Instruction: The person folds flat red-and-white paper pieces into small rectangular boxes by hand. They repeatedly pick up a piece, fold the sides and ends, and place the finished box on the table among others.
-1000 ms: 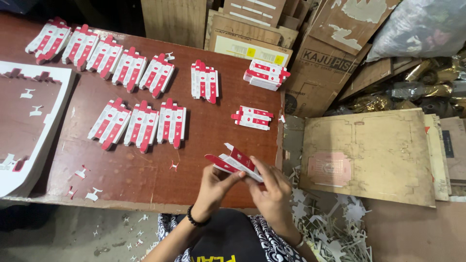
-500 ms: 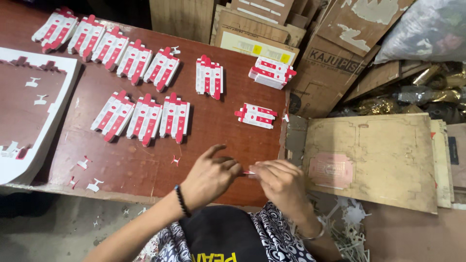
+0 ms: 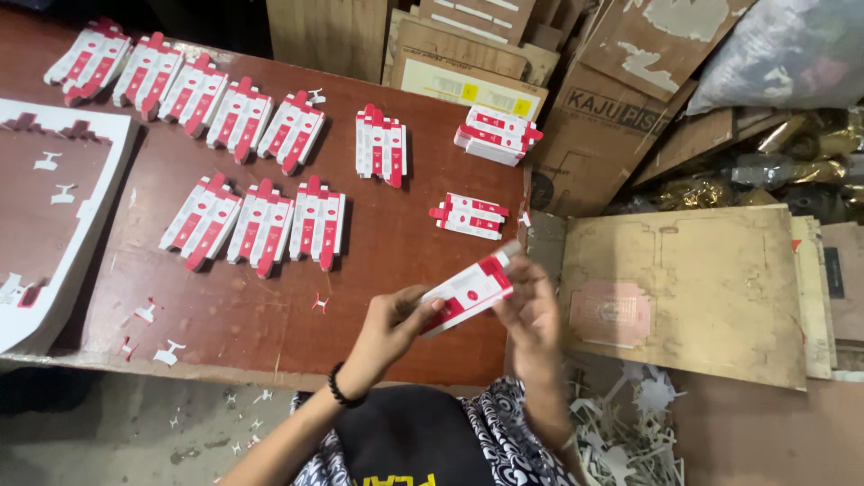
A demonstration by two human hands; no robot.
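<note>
Both hands hold one small red and white carton above the near right edge of the brown table. My left hand pinches its lower left end and wears a dark wristband. My right hand grips its upper right end. The carton is folded into a narrow box shape and tilts up to the right. Just beyond it a flat red and white carton blank lies on the table.
Rows of flat carton blanks cover the table's left and back. A small stack sits at the back right. A punched white sheet lies at the left. Cardboard boards and paper scraps are at the right.
The carton was tilted up at one second ago, then pressed low between both hands. Now it is raised and tilted up to the right, folded narrower.
</note>
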